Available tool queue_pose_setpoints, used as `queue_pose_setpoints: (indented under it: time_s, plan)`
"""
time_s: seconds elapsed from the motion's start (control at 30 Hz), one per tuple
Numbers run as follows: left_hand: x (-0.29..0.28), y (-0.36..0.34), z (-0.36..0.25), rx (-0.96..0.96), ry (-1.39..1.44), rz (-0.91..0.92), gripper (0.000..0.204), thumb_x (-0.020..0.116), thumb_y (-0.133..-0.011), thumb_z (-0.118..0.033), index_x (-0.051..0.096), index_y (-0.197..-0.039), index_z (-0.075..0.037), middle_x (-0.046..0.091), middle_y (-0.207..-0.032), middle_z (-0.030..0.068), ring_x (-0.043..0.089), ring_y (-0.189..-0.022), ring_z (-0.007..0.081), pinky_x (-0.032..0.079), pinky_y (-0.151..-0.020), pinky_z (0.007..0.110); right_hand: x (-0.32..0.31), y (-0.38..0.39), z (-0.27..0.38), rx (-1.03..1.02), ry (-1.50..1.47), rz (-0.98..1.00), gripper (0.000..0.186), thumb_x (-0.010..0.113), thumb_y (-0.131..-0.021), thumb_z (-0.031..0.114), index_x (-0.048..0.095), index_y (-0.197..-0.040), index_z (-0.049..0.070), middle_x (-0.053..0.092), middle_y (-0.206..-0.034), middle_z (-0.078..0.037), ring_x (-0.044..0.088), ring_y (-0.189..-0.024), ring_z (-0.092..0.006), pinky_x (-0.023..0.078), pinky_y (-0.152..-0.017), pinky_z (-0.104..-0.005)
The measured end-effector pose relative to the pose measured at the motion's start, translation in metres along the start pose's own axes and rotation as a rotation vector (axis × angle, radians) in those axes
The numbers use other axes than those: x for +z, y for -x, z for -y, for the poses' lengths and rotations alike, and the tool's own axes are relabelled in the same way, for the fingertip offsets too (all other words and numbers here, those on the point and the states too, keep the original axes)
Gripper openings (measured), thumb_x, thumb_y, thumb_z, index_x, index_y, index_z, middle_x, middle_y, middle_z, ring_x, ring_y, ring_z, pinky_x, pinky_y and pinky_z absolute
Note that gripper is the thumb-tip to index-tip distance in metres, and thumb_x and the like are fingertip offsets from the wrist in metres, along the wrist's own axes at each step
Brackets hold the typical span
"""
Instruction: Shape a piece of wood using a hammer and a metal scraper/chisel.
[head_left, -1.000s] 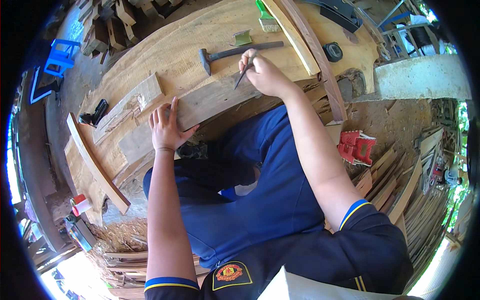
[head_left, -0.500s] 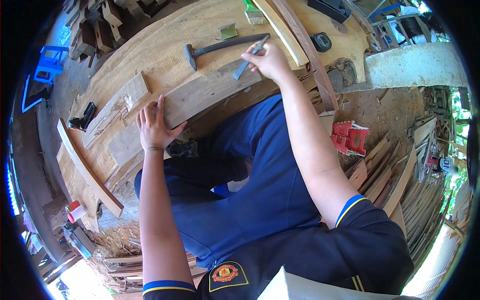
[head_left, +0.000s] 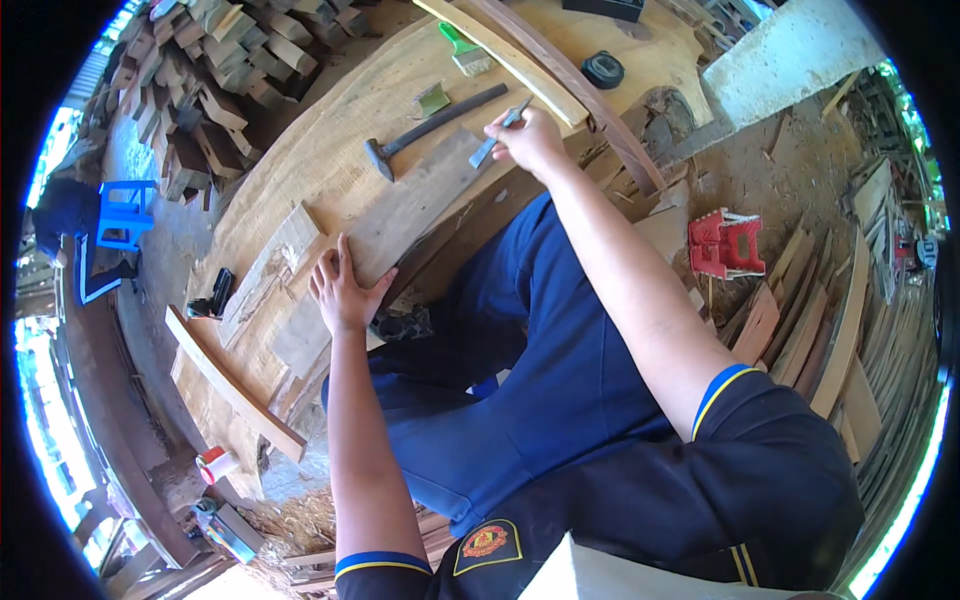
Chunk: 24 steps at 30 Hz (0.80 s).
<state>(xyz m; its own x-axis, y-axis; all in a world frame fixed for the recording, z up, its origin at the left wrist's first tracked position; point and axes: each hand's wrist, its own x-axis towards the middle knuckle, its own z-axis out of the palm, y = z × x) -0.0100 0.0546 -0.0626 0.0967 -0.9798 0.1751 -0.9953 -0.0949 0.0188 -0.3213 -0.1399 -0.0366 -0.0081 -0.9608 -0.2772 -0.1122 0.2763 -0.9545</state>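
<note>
The left hand lies on the grey board, its fingers fanned out and reaching up and left, its thumb stuck out to the right near the board's close edge. Its forearm rises almost straight from the lower edge. The right hand pinches a chisel between thumb and fingers, wrist above the board's far right end, the blade slanting down and left (whether its edge touches the wood, I cannot tell). That forearm runs long and diagonal from the lower right.

The board rests on a broad wooden slab, slanting up to the right between the two hands. Just beyond it lies a hammer, its head to the left; past that are a small olive-green piece and a green-handled brush. Two long strips cross the slab's right side, with a black tape measure just beside them. Farther out stand a red stool at right and a blue stool at left.
</note>
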Motion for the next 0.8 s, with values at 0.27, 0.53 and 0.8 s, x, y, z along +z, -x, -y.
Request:
queue_pose_setpoints:
  time_s: [0.27, 0.53, 0.8]
  plan:
    - [0.002, -0.002, -0.008, -0.043, 0.035, 0.008, 0.106, 0.070, -0.068, -0.076, 0.041, -0.153, -0.019, 0.055, -0.130, 0.0146, 0.050, -0.122, 0.0338, 0.037, -0.107, 0.048, 0.037, 0.009, -0.013, 0.010, -0.050, 0.169, 0.017, 0.079, -0.085, 0.010, 0.067, -0.091, 0.000, 0.073, -0.082, -0.014, 0.072, -0.062, -0.0180, 0.059, -0.054, -0.0283]
    - [0.003, -0.001, -0.005, -0.004, -0.025, -0.103, 0.102, 0.068, -0.069, -0.077, 0.046, -0.150, -0.019, 0.055, -0.128, 0.0121, 0.052, -0.118, 0.0321, 0.038, -0.104, 0.047, -0.005, -0.015, -0.002, 0.059, -0.120, 0.139, 0.020, 0.075, -0.089, 0.008, 0.064, -0.099, -0.005, 0.070, -0.094, -0.015, 0.072, -0.071, -0.0200, 0.064, -0.062, -0.0281]
    - [0.003, 0.006, -0.006, -0.036, -0.025, -0.089, 0.100, 0.068, -0.069, -0.077, 0.048, -0.148, -0.017, 0.055, -0.125, 0.0105, 0.052, -0.118, 0.0299, 0.037, -0.105, 0.046, 0.030, 0.007, -0.011, 0.072, 0.036, 0.371, 0.018, 0.075, -0.089, 0.008, 0.066, -0.100, -0.003, 0.071, -0.095, -0.015, 0.071, -0.076, -0.0179, 0.064, -0.067, -0.0283]
